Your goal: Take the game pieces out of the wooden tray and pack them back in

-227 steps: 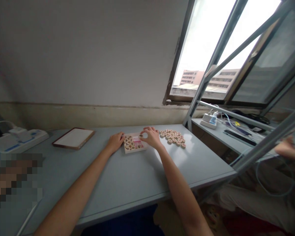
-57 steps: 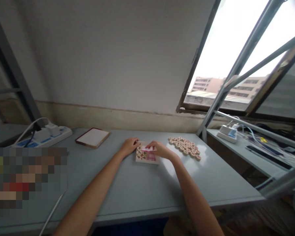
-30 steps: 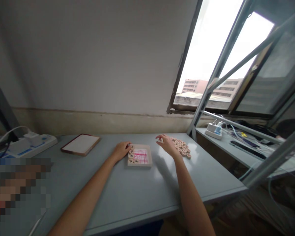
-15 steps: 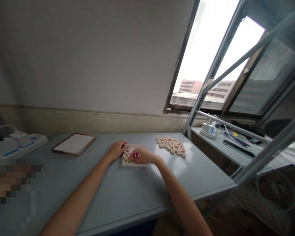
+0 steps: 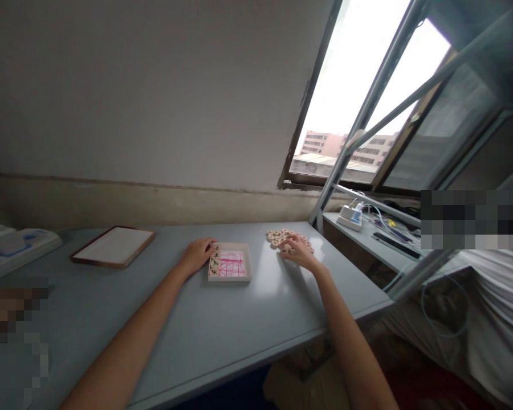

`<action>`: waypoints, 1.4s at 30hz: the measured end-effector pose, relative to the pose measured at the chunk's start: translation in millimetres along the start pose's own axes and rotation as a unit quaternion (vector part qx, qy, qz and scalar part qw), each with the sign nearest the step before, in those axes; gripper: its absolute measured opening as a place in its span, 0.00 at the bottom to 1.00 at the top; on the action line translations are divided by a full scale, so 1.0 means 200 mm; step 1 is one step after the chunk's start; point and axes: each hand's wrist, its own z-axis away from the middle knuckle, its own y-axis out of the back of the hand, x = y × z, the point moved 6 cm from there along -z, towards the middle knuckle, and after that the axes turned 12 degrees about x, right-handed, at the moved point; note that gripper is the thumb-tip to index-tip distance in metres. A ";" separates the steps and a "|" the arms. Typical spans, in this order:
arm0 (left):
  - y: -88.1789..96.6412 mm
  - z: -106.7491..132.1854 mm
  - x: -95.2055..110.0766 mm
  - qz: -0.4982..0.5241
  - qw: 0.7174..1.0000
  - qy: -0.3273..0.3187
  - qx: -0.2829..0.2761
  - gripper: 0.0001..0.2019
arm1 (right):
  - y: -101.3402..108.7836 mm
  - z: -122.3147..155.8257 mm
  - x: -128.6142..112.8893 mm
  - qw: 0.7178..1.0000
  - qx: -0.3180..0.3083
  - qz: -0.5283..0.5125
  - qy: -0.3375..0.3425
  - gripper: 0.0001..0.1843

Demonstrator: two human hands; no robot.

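A small square wooden tray (image 5: 244, 278) with a pink grid inside lies on the grey table (image 5: 222, 324). Several round wooden pieces with dark marks fill its left column. My left hand (image 5: 198, 253) rests against the tray's left edge, fingers curled on it. My right hand (image 5: 297, 252) lies on the near side of a pile of round wooden pieces (image 5: 277, 236) to the right of the tray, fingers bent down onto them. Whether it has a piece between the fingers I cannot make out.
A flat white board with a brown frame (image 5: 112, 246) lies at the table's back left, a white power strip (image 5: 12, 246) beyond it. A second table (image 5: 367, 239) with chargers and cables stands to the right under the window. A person in a white top (image 5: 496, 296) sits at the right.
My right hand has left the tray and moved right to the pile of pieces. My left hand has stayed on the tray's left edge. The view has swung slightly right.
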 end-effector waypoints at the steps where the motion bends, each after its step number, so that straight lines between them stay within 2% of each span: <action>1: 0.00 0.00 0.00 0.002 1.000 0.001 0.000 0.13 | 0.00 0.01 0.03 1.000 0.017 0.013 -0.018 0.16; 4: 0.00 0.00 0.00 0.007 1.000 0.004 0.001 0.13 | 0.01 0.05 0.06 0.996 0.056 0.043 -0.051 0.17; 7: -0.01 0.00 -0.01 0.002 1.000 -0.003 0.004 0.13 | 0.04 0.06 0.04 0.993 0.065 0.073 -0.062 0.13; 12: -0.01 0.00 -0.02 -0.002 1.000 -0.007 0.009 0.14 | 0.06 0.06 0.02 0.987 0.074 0.139 -0.043 0.11; 17: -0.01 0.00 -0.01 0.000 1.000 -0.007 0.004 0.14 | 0.01 0.04 0.00 0.983 0.075 0.168 -0.018 0.10; 21: 0.00 0.00 -0.01 -0.010 1.000 0.006 0.002 0.13 | 0.03 0.03 -0.03 0.978 0.086 0.189 -0.013 0.09; 24: 0.00 0.01 0.00 -0.008 1.000 0.005 0.006 0.13 | 0.08 0.00 -0.13 0.980 0.100 0.172 -0.001 0.07; 27: 0.00 0.01 0.00 -0.004 1.000 0.014 0.011 0.13 | 0.08 -0.05 -0.34 0.990 0.090 0.106 0.031 0.13; 29: 0.01 0.02 0.00 0.002 1.000 0.025 0.012 0.13 | 0.02 -0.08 -0.55 0.994 0.016 0.012 0.104 0.19; 32: 0.02 0.02 0.01 0.006 0.999 0.031 0.014 0.13 | -0.11 -0.08 -0.86 0.959 -0.129 -0.113 0.224 0.20; 34: 0.03 0.02 0.01 0.005 1.000 0.025 0.019 0.13 | -0.17 -0.09 -0.98 0.942 -0.174 -0.137 0.254 0.20; 37: 0.03 0.02 0.01 0.016 0.999 0.024 0.027 0.14 | -0.19 -0.14 -1.03 0.939 -0.170 -0.147 0.258 0.16; 42: 0.00 0.00 -0.05 0.105 0.993 0.055 -0.001 0.16 | -0.20 -0.27 -0.95 0.963 -0.081 -0.111 0.232 0.18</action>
